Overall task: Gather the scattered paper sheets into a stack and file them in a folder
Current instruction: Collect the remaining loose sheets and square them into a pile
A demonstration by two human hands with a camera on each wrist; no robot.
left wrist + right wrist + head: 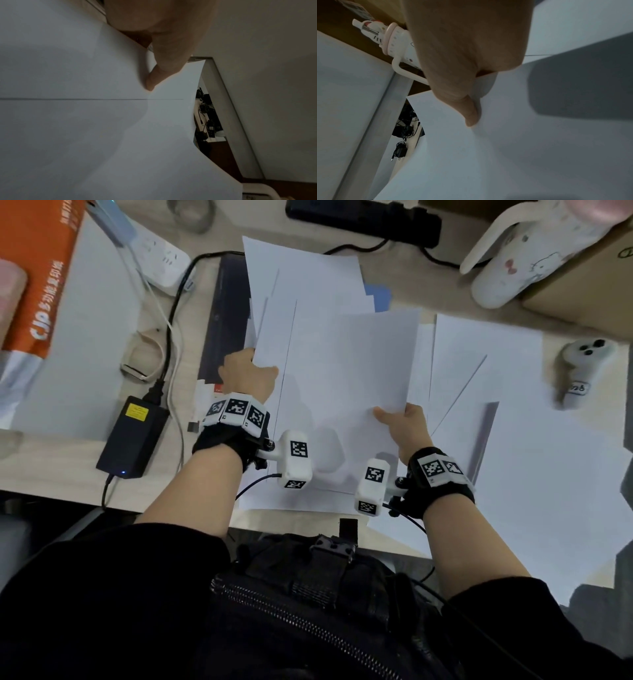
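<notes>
White flat paper sheets [342,364], pinched

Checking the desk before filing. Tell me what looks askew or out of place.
The sheets lie fanned at different angles, edges not squared. The left hand and right hand pinch sheets that overlap crookedly. A blue corner pokes out beneath. Nothing looks torn or spilled.

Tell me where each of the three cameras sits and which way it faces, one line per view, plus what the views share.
Head: worn on the head, facing forward and down at the desk; shows both forearms, left hand and right hand holding paper sheets.
Left wrist: looks along the left hand; its thumb pinches a sheet.
Right wrist: looks along the right hand; its thumb pinches a sheet, white bottle behind.
Shared: all three show the sheets; head and right wrist both show the bottle.
</notes>
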